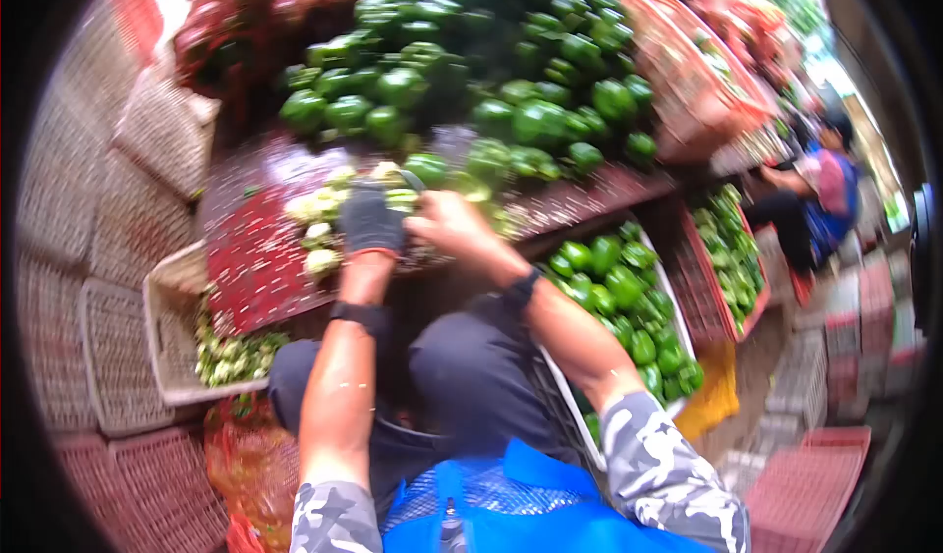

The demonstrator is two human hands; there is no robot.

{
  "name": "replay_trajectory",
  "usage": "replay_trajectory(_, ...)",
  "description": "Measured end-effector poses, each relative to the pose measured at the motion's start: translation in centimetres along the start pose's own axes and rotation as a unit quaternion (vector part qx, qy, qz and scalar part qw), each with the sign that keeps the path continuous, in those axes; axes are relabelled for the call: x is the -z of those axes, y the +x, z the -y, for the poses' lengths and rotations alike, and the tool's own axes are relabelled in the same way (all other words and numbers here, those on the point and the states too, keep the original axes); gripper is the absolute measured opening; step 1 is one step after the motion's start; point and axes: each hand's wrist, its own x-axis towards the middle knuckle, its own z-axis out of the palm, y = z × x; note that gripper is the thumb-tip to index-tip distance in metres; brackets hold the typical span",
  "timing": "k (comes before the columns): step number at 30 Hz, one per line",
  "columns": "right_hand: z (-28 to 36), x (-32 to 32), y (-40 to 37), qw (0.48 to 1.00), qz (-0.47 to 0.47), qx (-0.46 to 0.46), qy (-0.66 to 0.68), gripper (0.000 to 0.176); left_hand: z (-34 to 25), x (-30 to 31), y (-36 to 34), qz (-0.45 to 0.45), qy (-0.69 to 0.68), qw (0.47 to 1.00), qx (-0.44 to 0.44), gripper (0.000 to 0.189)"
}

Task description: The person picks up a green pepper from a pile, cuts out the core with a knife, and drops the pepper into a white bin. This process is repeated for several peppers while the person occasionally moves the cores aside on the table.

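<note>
Head cam's pretty blurry tbh; the left hand (373, 217), in a dark grey glove, is right up against a pale green chunk (401, 199) above the red, speckled tabletop (241, 258), but can't tell if it's gripping it; the bare right hand (454, 221) is just beside it, fingers curled, can't tell around what; pale, lumpy trimmings (319, 221) sit left of the glove, with glossy green bell peppers (393, 86) heaped beyond.

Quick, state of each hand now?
Left hand: gloved, fingers blurred; open or closed cannot be told.
Right hand: closed; what it holds, if anything, is too blurred to tell.
</note>
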Motion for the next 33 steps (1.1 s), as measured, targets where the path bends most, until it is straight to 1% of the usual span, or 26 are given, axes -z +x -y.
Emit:
replay_trajectory(1, 0.0, 0.1, 0.1, 0.999, 0.018, -0.031, -0.022, 0.036, 0.3, -0.8, 0.0, -0.022, -0.019, 1.0, -0.01, 0.027)
replay_trajectory(3, -0.1, 0.1, 0.2, 0.99, 0.049, -0.107, 0.074, 0.035, 0.7, -1.3, 0.5, -0.034, 0.006, 0.999, -0.023, 0.031)
replay_trajectory(4, -0.5, -0.4, 0.1, 0.99, 0.001, -0.1, 0.099, 0.038, 0.9, -1.2, 0.7, -0.014, -0.018, 1.0, -0.015, 0.032)
replay_trajectory(5, -0.7, -0.7, 0.3, 0.987, -0.009, -0.091, 0.129, 0.036, 1.2, -0.8, 0.9, 0.005, -0.036, 0.999, -0.004, 0.034)
replay_trajectory(6, -0.1, -0.1, -0.3, 0.975, 0.003, -0.112, 0.19, 0.027, 1.4, -0.9, 1.0, 0.018, -0.031, 0.999, 0.015, 0.034)
replay_trajectory(8, -0.6, -0.7, -0.1, 0.957, 0.007, -0.141, 0.254, 0.025, 1.4, -0.3, 1.1, 0.041, -0.015, 0.998, 0.037, 0.033)
replay_trajectory(9, -1.1, -1.3, 0.0, 0.943, -0.01, -0.117, 0.313, 0.027, 1.6, -0.1, 1.2, 0.05, -0.007, 0.998, 0.04, 0.032)
replay_trajectory(10, -1.5, -2.0, 0.2, 0.939, -0.005, -0.119, 0.323, 0.028, 1.9, -0.1, 1.3, 0.019, -0.003, 0.998, 0.053, 0.029)
replay_trajectory(11, -1.4, -2.2, 0.4, 0.935, 0.002, -0.119, 0.333, 0.03, 2.6, -0.3, 1.5, 0.02, -0.027, 0.996, 0.085, 0.028)
replay_trajectory(13, -1.7, -2.7, 0.8, 0.913, -0.015, -0.061, 0.404, 0.034, 4.3, -0.4, 2.2, 0.018, -0.05, 0.995, 0.084, 0.026)
replay_trajectory(14, -1.0, -1.6, 0.0, 0.911, -0.015, -0.053, 0.409, 0.042, 3.8, 1.4, 2.5, 0.037, 0.059, 0.998, 0.0, 0.026)
replay_trajectory(15, -0.8, -1.4, -0.2, 0.9, -0.038, -0.042, 0.433, 0.052, 3.4, 2.8, 2.7, 0.055, 0.166, 0.981, -0.084, 0.025)
replay_trajectory(16, -0.6, -1.1, -0.4, 0.888, -0.05, -0.015, 0.457, 0.058, 5.3, 1.8, 3.8, 0.072, 0.161, 0.982, -0.064, 0.025)
replay_trajectory(17, -0.4, -1.0, -0.4, 0.875, -0.062, 0.013, 0.481, 0.063, 5.4, 2.0, 3.8, 0.076, 0.162, 0.981, -0.071, 0.025)
replay_trajectory(19, 0.6, 0.3, -2.1, 0.881, -0.096, 0.045, 0.46, 0.072, 5.3, 3.6, 4.1, 0.074, 0.122, 0.972, -0.186, 0.026)
replay_trajectory(20, 0.6, 0.4, -2.7, 0.883, -0.094, 0.056, 0.457, 0.07, 3.6, 5.3, 3.6, 0.106, 0.128, 0.967, -0.194, 0.025)
replay_trajectory(21, 0.3, 0.5, -3.3, 0.882, -0.098, 0.054, 0.458, 0.07, 4.0, 4.8, 3.8, 0.108, 0.128, 0.966, -0.198, 0.025)
replay_trajectory(23, 0.3, 1.2, -4.5, 0.877, -0.081, 0.117, 0.459, 0.065, 5.0, 3.9, 4.6, 0.134, -0.031, 0.97, -0.201, 0.025)
replay_trajectory(24, 0.3, 1.7, -5.4, 0.86, -0.072, 0.109, 0.492, 0.059, 4.7, 2.8, 4.6, 0.2, -0.332, 0.922, 0.015, 0.027)
replay_trajectory(25, 0.1, 2.3, -6.5, 0.85, -0.058, 0.068, 0.519, 0.06, 4.9, 2.3, 4.4, 0.202, -0.332, 0.921, 0.014, 0.027)
replay_trajectory(27, -0.8, 4.0, -8.7, 0.787, -0.017, 0.007, 0.616, 0.064, 1.0, 4.5, 2.8, 0.22, -0.485, 0.845, 0.044, 0.03)
replay_trajectory(28, -2.2, 3.4, -8.9, 0.76, -0.035, 0.054, 0.647, 0.066, -1.0, 6.0, 1.9, 0.243, -0.517, 0.817, 0.075, 0.034)
replay_trajectory(29, -2.6, 4.8, -10.9, 0.772, -0.051, 0.028, 0.633, 0.065, -2.4, 7.3, 1.4, 0.242, -0.519, 0.817, 0.074, 0.034)
replay_trajectory(31, -2.9, 7.6, -14.7, 0.778, -0.058, -0.011, 0.625, 0.067, -4.0, 9.1, 0.8, 0.334, -0.562, 0.755, 0.051, 0.036)
replay_trajectory(32, -3.7, 8.5, -16.8, 0.776, -0.068, -0.009, 0.626, 0.067, -3.0, 8.6, 1.2, 0.349, -0.537, 0.767, 0.038, 0.043)
replay_trajectory(33, -4.4, 9.4, -19.0, 0.781, -0.088, -0.012, 0.618, 0.066, -2.6, 8.5, 1.3, 0.349, -0.537, 0.767, 0.041, 0.043)
